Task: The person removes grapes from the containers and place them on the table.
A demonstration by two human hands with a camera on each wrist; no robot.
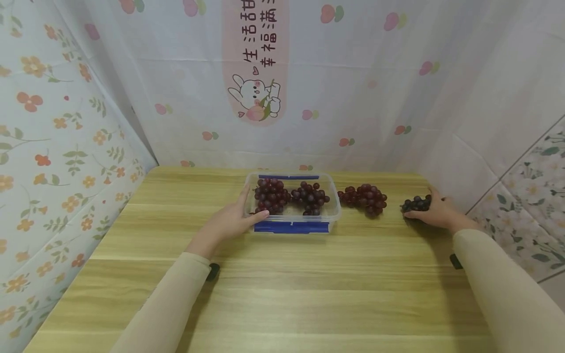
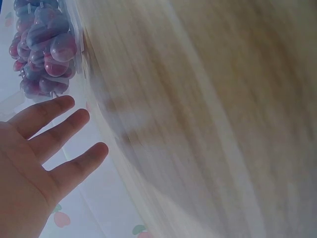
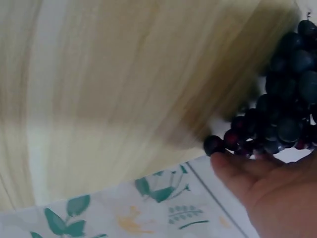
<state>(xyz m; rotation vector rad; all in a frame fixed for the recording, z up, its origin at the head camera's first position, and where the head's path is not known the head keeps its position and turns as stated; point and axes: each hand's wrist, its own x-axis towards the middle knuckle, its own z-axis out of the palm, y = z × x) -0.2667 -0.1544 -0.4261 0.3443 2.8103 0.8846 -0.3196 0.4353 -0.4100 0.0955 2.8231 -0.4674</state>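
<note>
Fingers of the right hand (image 1: 441,212) were curled round a bunch of small, round, near-black grapes (image 1: 417,202), thumb on its near side, close to the right edge of a yellow-brown wood-grain table (image 1: 309,284). Could not tell whether the bunch touched the wood. Left hand (image 1: 231,218) lay at the left end of a clear, rectangular plastic box (image 1: 300,219) with blue clasps (image 1: 291,227), thumb over the front corner, fingers spread apart and fairly straight. Inside: a dense, dark red bunch (image 1: 271,195) to the left, a looser purple-red bunch (image 1: 310,196) to the right. An elongated reddish-purple bunch (image 1: 371,198) lay just beside the box's right wall. Box sat near the table's back edge, white fruit-print cloth (image 1: 366,98) rising behind. Room to move: a gap of wood between the elongated bunch and the near-black one, a broad stretch in front of the box, another leftward to the orange-flowered cloth (image 1: 57,196).
</note>
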